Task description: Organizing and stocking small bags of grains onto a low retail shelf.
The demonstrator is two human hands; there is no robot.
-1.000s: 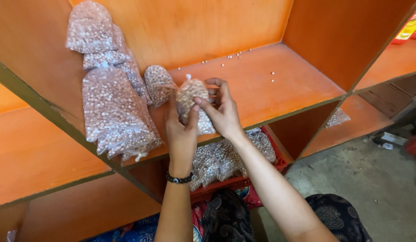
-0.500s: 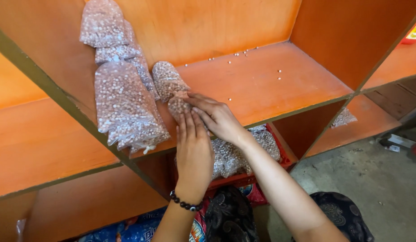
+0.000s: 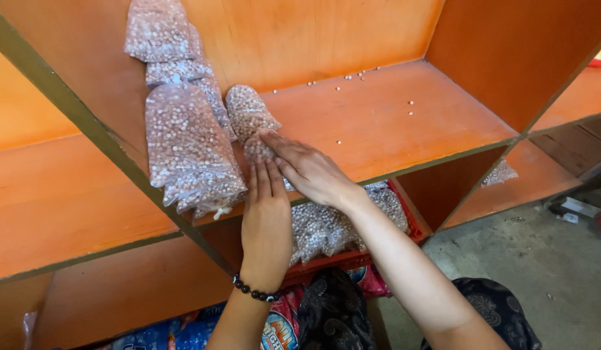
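Note:
A small clear bag of pale beans [image 3: 255, 148] lies on the orange wooden shelf [image 3: 404, 123], just in front of another such bag [image 3: 247, 110]. Both my hands lie flat on it, fingers straight. My left hand [image 3: 265, 210], with a dark bead bracelet at the wrist, presses its near side. My right hand [image 3: 307, 168] covers its right side and top. Most of the bag is hidden under my hands. To the left, a larger bag of beans [image 3: 187, 152] lies at the shelf's front edge, with more bags [image 3: 164, 39] stacked behind it.
Loose beans [image 3: 359, 76] are scattered over the shelf's back and right. Below, a red crate [image 3: 404, 217] holds several more bean bags [image 3: 323, 223]. Another bag [image 3: 501, 174] sits in the lower right compartment. Upright orange dividers bound the shelf left and right. Grey floor lies at lower right.
One second ago both hands held the small bag up above the shelf edge. They lowered it onto the shelf and now lie flat on top of it.

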